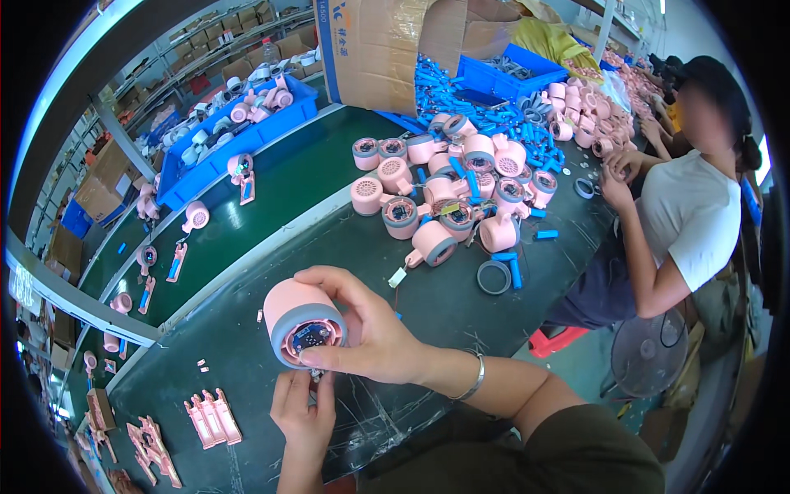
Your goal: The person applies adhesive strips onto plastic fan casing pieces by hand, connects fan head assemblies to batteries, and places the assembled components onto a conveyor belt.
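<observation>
My right hand point(362, 329) is wrapped round a pink cup-shaped housing point(290, 308) with a grey ring, its thumb on the rim. The open end is tilted toward me and shows a dark blue circuit board point(314, 336) inside. Just below that rim, the fingertips of my left hand point(303, 412) are pinched together, touching the housing's lower edge. Whatever lies between them is too small to make out. Several long pink handle shells point(214, 418) lie side by side on the dark green bench at the left, with more pink shell pieces point(153, 451) nearby.
Ahead is a heap of similar pink housings point(434, 244), with blue cylindrical cells point(527, 136) behind. A loose grey ring point(494, 277) lies at its near edge. Left runs a green conveyor point(313, 152) with scattered parts and a blue bin point(247, 136). A co-worker point(687, 193) sits at right.
</observation>
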The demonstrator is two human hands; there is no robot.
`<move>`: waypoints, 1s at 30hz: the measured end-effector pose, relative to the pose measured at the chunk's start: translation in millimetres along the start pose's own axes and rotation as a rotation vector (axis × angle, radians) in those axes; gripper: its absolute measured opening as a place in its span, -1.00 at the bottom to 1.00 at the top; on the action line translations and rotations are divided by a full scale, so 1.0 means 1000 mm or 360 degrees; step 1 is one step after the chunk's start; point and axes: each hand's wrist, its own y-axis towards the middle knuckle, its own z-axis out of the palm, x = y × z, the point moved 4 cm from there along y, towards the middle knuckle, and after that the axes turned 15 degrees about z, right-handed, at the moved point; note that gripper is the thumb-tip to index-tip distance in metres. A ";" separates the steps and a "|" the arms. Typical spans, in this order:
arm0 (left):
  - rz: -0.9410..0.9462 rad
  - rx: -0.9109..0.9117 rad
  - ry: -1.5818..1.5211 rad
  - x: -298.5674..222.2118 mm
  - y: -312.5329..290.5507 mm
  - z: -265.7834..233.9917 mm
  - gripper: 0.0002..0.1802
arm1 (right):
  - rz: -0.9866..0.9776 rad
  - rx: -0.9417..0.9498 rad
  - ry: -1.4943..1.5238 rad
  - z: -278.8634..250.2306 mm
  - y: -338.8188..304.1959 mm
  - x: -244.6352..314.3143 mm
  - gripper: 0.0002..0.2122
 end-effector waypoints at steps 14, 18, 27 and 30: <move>0.0212 0.0180 0.0194 0.004 -0.010 -0.001 -0.76 | 0.0154 -0.0065 0.0137 0.003 -0.007 -0.011 -0.26; 0.0174 0.0261 -0.0098 -0.007 -0.009 -0.006 -0.68 | 0.0104 0.0018 0.0052 0.004 -0.017 -0.004 -0.19; -0.0260 0.0208 -0.0821 -0.002 -0.052 0.015 -0.62 | -0.0587 -0.0130 -0.0848 0.022 -0.031 0.024 -0.25; -0.0337 0.0410 -0.0833 -0.010 -0.051 0.015 -0.65 | -0.0590 -0.0376 -0.1375 0.009 -0.030 0.022 -0.16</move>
